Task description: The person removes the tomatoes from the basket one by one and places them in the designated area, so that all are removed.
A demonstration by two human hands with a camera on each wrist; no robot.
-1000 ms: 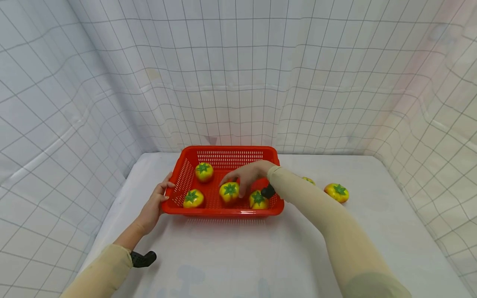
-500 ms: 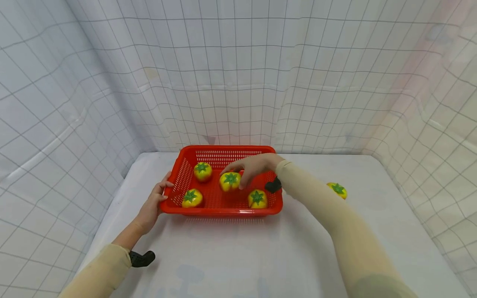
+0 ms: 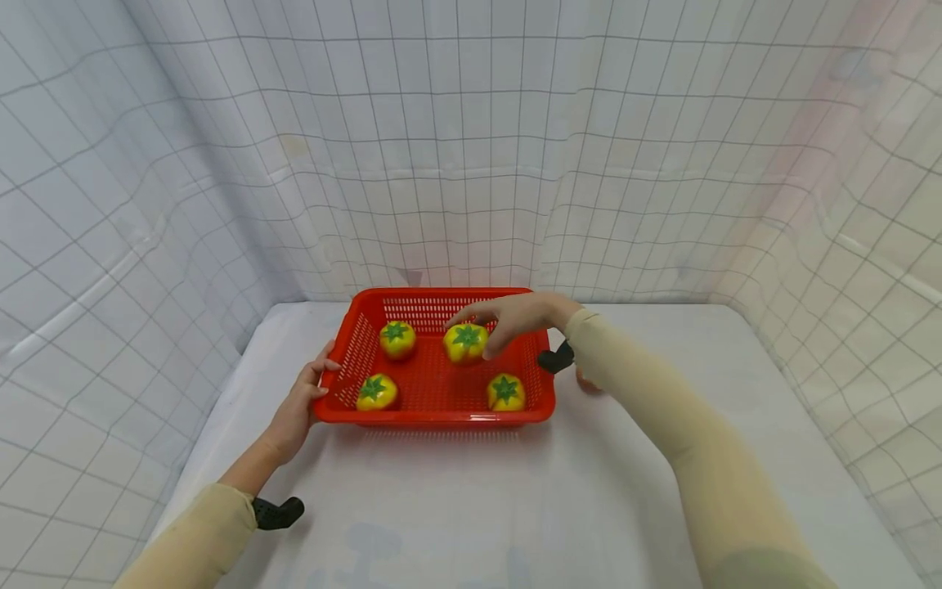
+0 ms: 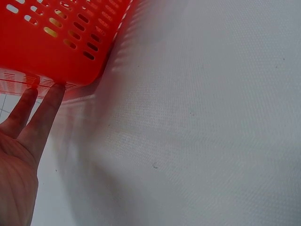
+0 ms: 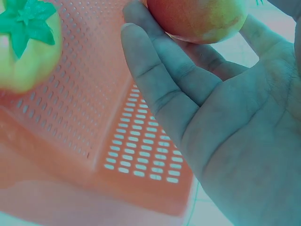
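My right hand [image 3: 524, 314] pinches a yellow-and-red tomato [image 3: 465, 345] with a green star-shaped top, held above the floor of a red plastic basket [image 3: 434, 418]. In the right wrist view the tomato's reddish underside [image 5: 202, 19] shows between fingers and thumb. My left hand [image 3: 296, 406] grips the basket's left rim; in the left wrist view two of its fingers [image 4: 44, 115] press the outer wall. Inside the basket lie a tomato at back left [image 3: 397, 339], another at front left [image 3: 377, 393] and one at front right [image 3: 505, 393].
Outside the basket on the right, part of another round fruit [image 3: 587, 382] peeks out beside my right forearm, mostly hidden. The white-covered table [image 3: 441, 507] is bounded at the back and sides by white gridded curtains [image 3: 471, 164].
My right hand has lifted the tomato up from the basket floor and moved slightly back and right. The forearm now hides most of the fruit outside. My left hand stays on the rim.
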